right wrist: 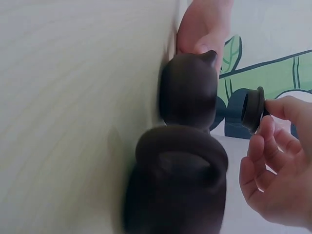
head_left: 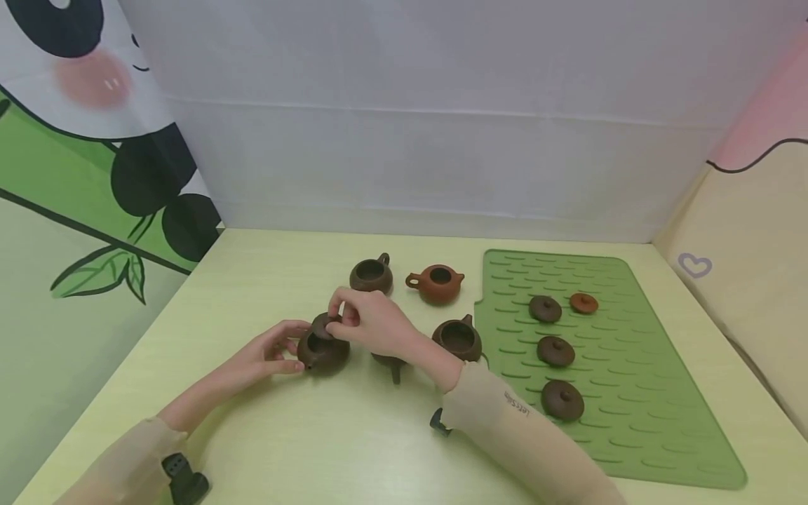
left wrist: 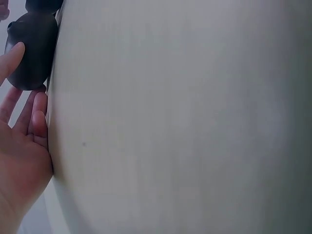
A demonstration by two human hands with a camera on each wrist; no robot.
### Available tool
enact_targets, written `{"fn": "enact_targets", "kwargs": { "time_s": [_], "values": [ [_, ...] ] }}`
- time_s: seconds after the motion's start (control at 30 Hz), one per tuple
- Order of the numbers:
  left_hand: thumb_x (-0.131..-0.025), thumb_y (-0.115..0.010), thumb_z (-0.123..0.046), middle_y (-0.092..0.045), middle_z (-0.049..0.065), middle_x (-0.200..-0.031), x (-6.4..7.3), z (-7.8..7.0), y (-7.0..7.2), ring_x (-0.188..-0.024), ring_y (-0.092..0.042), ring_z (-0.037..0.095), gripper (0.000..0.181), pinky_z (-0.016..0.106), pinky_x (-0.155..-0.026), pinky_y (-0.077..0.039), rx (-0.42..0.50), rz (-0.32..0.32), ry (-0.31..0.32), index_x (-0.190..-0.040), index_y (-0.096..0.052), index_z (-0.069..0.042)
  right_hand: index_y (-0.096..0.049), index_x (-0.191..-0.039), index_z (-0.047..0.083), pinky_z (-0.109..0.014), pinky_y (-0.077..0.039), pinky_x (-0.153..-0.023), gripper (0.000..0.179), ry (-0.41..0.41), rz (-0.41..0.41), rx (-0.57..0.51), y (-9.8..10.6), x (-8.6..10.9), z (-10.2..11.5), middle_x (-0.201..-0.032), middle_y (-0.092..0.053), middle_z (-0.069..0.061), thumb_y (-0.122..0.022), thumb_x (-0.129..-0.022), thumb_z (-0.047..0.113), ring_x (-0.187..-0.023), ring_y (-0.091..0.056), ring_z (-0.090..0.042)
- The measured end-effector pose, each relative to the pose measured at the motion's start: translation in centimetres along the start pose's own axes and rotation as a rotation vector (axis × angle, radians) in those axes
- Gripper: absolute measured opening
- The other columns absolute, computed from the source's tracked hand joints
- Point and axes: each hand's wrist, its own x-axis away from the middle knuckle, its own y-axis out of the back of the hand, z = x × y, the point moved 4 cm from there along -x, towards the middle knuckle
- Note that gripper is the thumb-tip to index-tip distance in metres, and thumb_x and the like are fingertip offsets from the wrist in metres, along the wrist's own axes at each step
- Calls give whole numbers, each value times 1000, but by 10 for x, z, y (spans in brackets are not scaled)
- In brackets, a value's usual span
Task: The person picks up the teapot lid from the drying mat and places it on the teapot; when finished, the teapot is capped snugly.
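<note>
My left hand [head_left: 261, 354] holds a small dark brown teapot [head_left: 330, 362] on the table, thumb at its near side and fingers behind. In the left wrist view the thumb lies against the teapot's wall [left wrist: 34, 58]. Between thumb and fingertips my right hand [head_left: 379, 324] pinches a dark round lid [head_left: 322, 325], tilted over the pot's opening. The right wrist view shows a gap between this lid [right wrist: 252, 110] and the teapot [right wrist: 189, 90]. Just right of the held pot, another dark teapot [head_left: 390, 362] is mostly hidden under my right hand.
Behind stand a lidless dark teapot [head_left: 362, 286] and a lidless reddish teapot [head_left: 440, 289]. A further open dark teapot [head_left: 468, 352] sits beside my right wrist. On the right, a green mat [head_left: 650, 400] carries dark lids [head_left: 555, 351] and one reddish lid [head_left: 583, 303].
</note>
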Motion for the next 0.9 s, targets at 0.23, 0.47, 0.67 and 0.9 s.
{"fn": "enact_targets", "kwargs": {
  "time_s": [0.23, 0.47, 0.67, 0.9],
  "values": [
    [-90, -71, -22, -51, 8, -138, 0, 2, -1, -100, -54, 10, 57, 24, -77, -45, -1, 6, 12, -142, -46, -19, -61, -98, 25, -16, -39, -54, 12, -45, 36, 41, -15, -7, -3, -71, -57, 11, -69, -93, 31, -59, -49, -2],
    [-91, -71, -22, -50, 9, -140, 0, 2, 0, -101, -53, 9, 58, 23, -78, -44, 5, 6, 10, -143, -45, -18, -61, -100, 23, -15, -40, -56, 12, -52, 64, 69, -22, -10, -2, -72, -59, 10, -68, -93, 30, -60, -51, -1],
    [-91, -71, -21, -51, 6, -137, 0, 1, 1, -100, -54, 9, 57, 24, -77, -44, 8, 5, 7, -142, -46, -18, -62, -99, 21, -16, -40, -56, 13, -82, 83, 73, -24, -10, 0, -73, -60, 9, -69, -93, 29, -60, -51, -2],
    [-90, -71, -20, -54, 4, -133, 1, 0, 1, -99, -56, 8, 57, 25, -76, -45, 6, 4, -7, -142, -47, -19, -62, -99, 21, -15, -40, -54, 13, -113, 121, 127, -29, -12, -1, -72, -60, 9, -69, -93, 29, -59, -51, -2]
  ]
}}
